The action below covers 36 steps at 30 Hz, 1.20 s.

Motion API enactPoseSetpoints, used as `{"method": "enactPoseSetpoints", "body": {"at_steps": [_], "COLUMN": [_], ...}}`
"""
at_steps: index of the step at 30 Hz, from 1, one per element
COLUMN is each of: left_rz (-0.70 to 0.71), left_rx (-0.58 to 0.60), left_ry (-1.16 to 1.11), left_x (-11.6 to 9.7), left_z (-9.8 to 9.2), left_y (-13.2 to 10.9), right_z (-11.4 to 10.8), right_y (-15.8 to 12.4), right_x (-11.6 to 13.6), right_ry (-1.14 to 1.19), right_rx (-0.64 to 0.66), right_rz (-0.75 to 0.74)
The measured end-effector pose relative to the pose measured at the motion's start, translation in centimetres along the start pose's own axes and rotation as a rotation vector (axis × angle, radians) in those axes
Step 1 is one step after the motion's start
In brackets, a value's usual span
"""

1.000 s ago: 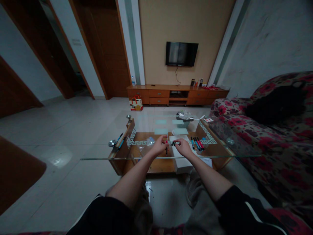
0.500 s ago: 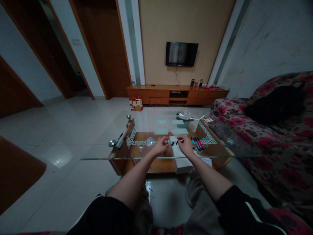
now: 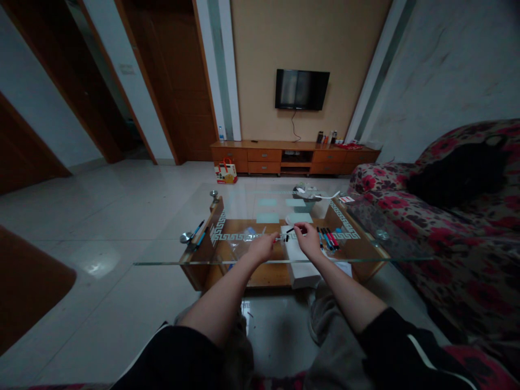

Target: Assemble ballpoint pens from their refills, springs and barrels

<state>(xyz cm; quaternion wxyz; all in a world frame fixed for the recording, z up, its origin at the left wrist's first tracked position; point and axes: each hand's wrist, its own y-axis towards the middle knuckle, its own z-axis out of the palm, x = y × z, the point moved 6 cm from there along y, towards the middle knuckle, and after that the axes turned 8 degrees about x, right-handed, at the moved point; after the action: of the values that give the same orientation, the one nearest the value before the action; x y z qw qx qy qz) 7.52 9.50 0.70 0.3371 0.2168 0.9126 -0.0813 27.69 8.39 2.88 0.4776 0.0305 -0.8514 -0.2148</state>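
Over the glass coffee table (image 3: pixel 239 260), my left hand (image 3: pixel 263 247) is closed, its fingertips pointing right. A thin pale tip with a bit of red shows at those fingertips, too small to name. My right hand (image 3: pixel 309 239) pinches a short black pen part (image 3: pixel 290 231), which points left toward my left hand. Small black pieces (image 3: pixel 286 238) lie on the glass between the hands. Just right of my right hand is a row of blue, black and red pens (image 3: pixel 329 239). More pens (image 3: pixel 199 236) lie at the table's left side.
Under the glass are a white box (image 3: pixel 303 275) and a clear plastic bag (image 3: pixel 240 249) on the wooden shelf. A dark bowl (image 3: pixel 307 193) sits toward the far side. A flowered sofa (image 3: pixel 390 187) borders the right; a television cabinet (image 3: pixel 264 154) stands beyond.
My left hand has turned and lowered slightly, its fingers now closer together. My right hand has raised the black pen part a little and tilted it toward my left hand.
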Motion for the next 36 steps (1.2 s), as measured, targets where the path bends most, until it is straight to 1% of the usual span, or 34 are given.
{"method": "enactPoseSetpoints", "body": {"at_steps": [15, 21, 27, 36], "left_rz": [0.092, 0.071, 0.033, 0.017], "left_rx": [-0.006, 0.024, 0.069, 0.096], "left_ry": [0.227, 0.303, 0.379, 0.454], "left_x": [-1.1, -1.6, -1.9, -2.3], "left_z": [-0.1, -0.1, -0.1, -0.2], "left_y": [-0.2, -0.3, -0.5, -0.7], "right_z": [0.2, 0.3, 0.0, 0.3], "right_y": [0.1, 0.0, 0.0, -0.2], "right_x": [-0.5, -0.6, -0.7, 0.0], "right_ry": [-0.005, -0.005, -0.005, 0.012], "right_rx": [-0.002, -0.006, -0.023, 0.018], "right_rz": [0.011, 0.002, 0.003, -0.031]}}
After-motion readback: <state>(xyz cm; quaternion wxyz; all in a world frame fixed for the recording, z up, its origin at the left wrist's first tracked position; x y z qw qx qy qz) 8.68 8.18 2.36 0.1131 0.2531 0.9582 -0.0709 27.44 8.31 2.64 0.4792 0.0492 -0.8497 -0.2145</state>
